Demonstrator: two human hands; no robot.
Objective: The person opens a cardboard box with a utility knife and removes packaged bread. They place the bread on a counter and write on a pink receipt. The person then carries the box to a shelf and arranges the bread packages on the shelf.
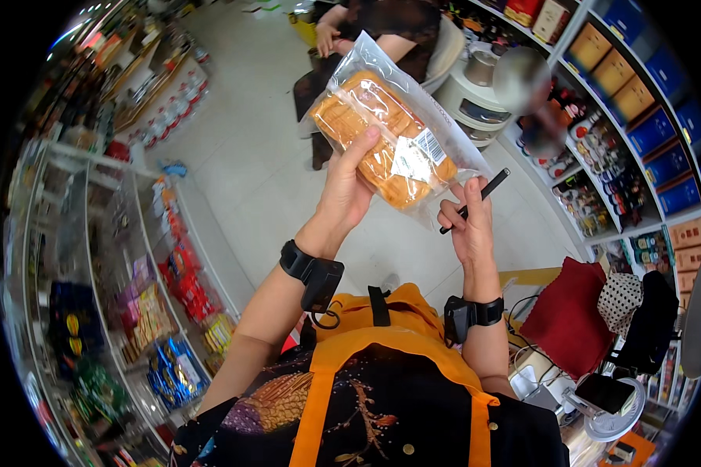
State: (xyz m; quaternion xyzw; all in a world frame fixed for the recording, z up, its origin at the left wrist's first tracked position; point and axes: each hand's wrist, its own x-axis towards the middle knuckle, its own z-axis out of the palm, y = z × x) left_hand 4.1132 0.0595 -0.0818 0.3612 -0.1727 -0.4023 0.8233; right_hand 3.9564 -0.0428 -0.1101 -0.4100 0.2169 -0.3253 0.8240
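Observation:
A clear plastic bag of bread (350, 117) is raised in front of me, tilted, with golden loaves visible inside. My left hand (351, 181) grips its lower left side, thumb pressed across the front. On the wrapper sits a white label (412, 160) with a barcode and printing. At the bag's lower right corner, my right hand (473, 216) pinches the plastic edge. A black pen (490, 190) is also held in that hand, slanting between the fingers. Both wrists carry black strapped devices.
Another person (397, 23) sits beyond the bag, close to a white rounded cabinet (479, 99). Shelves of packaged snacks (187, 274) run along the left. Boxed goods (634, 96) and bottles fill the right shelves. A red cloth (569, 321) and a phone on a stand (606, 392) are at lower right.

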